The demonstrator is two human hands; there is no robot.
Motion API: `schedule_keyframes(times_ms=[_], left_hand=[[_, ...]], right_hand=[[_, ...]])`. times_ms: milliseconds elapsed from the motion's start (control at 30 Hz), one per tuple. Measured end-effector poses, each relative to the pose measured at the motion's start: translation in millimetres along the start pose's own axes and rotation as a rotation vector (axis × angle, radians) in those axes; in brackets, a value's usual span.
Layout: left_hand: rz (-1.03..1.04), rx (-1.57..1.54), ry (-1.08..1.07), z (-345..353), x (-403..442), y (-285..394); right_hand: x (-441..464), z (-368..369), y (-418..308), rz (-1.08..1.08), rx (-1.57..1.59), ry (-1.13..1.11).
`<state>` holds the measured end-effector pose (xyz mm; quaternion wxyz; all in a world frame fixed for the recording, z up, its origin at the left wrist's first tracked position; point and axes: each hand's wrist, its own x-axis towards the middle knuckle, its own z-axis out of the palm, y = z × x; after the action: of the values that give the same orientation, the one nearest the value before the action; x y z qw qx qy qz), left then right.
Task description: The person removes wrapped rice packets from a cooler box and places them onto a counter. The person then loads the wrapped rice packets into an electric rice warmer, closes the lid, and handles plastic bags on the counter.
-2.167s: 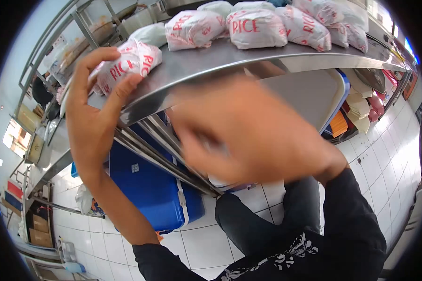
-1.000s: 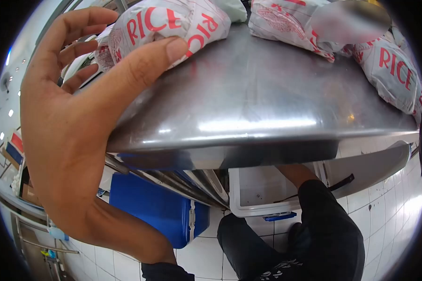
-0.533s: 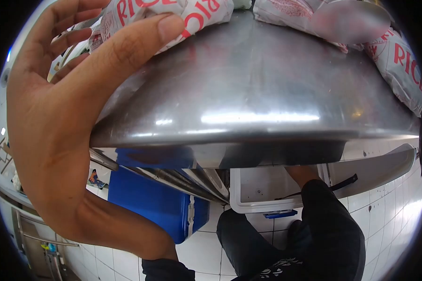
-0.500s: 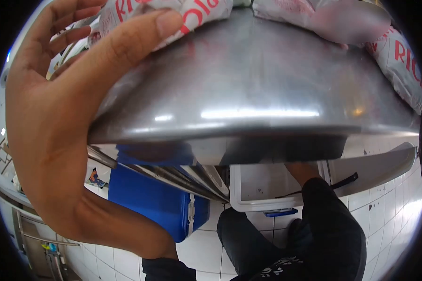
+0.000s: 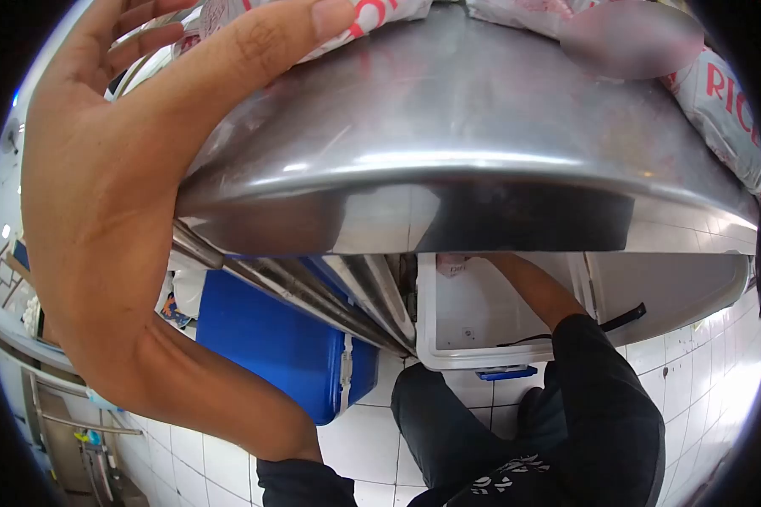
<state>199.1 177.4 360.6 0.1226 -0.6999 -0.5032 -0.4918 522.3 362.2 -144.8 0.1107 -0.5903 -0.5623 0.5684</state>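
Observation:
At the upper left, my left hand [image 5: 114, 160] is spread, its thumb against a white packet with red print [image 5: 380, 19] on the steel table [image 5: 482, 110]. Its fingers stand apart behind the packet, partly cut off by the frame. My right arm reaches under the table edge into an open white cooler box [image 5: 516, 296]. The fingers of my right hand are hidden by the table edge. Near them inside the box, at its far left, shows a small part of a printed packet [image 5: 451, 265].
More packets marked RICE [image 5: 723, 110] lie at the table's right side. A blue cooler [image 5: 266, 346] stands below at the left, beside metal table legs [image 5: 313, 296]. The white cooler's lid [image 5: 668, 296] hangs open to the right. A blurred patch covers part of the upper right.
The view has tilted lower, showing more of the cooler and my right forearm. A printed packet has come into sight inside the box. My left hand stays at its packet.

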Motion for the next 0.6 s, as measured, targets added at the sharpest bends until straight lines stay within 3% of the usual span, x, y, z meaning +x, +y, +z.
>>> schedule_keyframes(times_ms=[300,467,600], left_hand=[[-0.013,-0.036,-0.006,4,-1,2],[0.138,-0.135,-0.088,-2,8,6],[0.285,-0.225,-0.173,-9,12,14]], right_hand=[[2,31,17,0.093,0.344,-0.1],[0,54,13,0.003,0.283,0.156],[-15,65,10,0.029,0.072,0.138]])
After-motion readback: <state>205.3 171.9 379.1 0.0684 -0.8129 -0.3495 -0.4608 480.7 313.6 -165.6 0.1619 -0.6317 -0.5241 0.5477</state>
